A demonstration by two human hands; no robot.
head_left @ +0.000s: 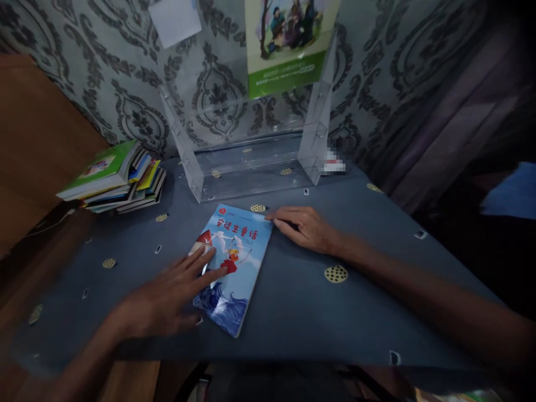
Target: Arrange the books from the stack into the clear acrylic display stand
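Observation:
A thin picture book (247, 262) with a blue cover and red Chinese title characters lies face up on the cloth-covered table. Resting across its left side is my left hand (167, 287), with fingers spread over the cover illustration. My right hand (304, 228) is at the book's upper right corner. Its index fingertip and thumb come together at that corner, and the other fingers are curled. How far the thumb reaches under the cover is hidden.
Behind the book stands a clear acrylic rack (196, 187), with a green-and-cream book (280, 78) high on it. Several stacked books (104, 176) sit at the back left. A patterned tablecloth (318, 324) covers the table. A blurred brown shape (46, 268) runs along the left.

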